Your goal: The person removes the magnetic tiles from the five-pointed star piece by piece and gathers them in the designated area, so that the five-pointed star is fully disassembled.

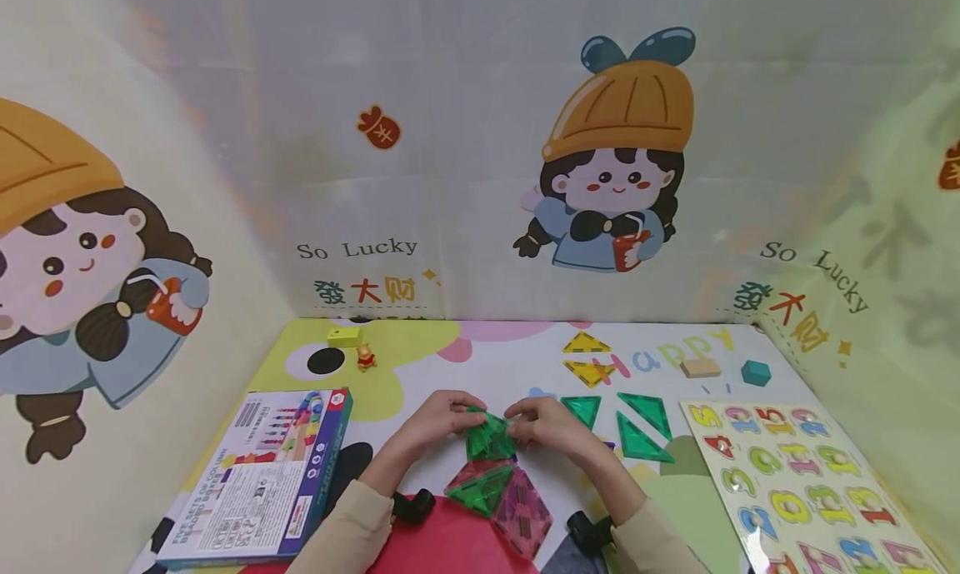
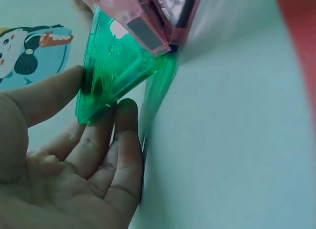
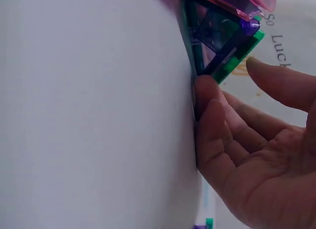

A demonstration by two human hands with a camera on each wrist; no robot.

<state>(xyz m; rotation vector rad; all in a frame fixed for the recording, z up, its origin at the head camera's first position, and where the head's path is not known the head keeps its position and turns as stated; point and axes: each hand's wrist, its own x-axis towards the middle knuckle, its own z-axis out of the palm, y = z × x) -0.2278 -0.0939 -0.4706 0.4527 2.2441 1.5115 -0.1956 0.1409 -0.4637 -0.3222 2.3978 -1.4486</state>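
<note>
Apparently being joined: green triangular plastic tile (image 2: 117,66), pinched by left hand (image 1: 441,417); right hand (image 1: 552,425), grip unclear; alignment being needed.

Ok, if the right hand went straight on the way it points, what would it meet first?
The right hand would most likely meet the purple-edged triangular tile first, right at its fingertips; depth is unclear, so they may already touch.

Green tile (image 1: 490,441), pink tile (image 1: 522,517), yellow triangles (image 1: 587,372)

Play area, cartoon-printed backdrop (image 1: 465,191), number board (image 1: 813,484), toy figurine (image 1: 365,358), translucent tiles (image 1: 491,441)
</note>
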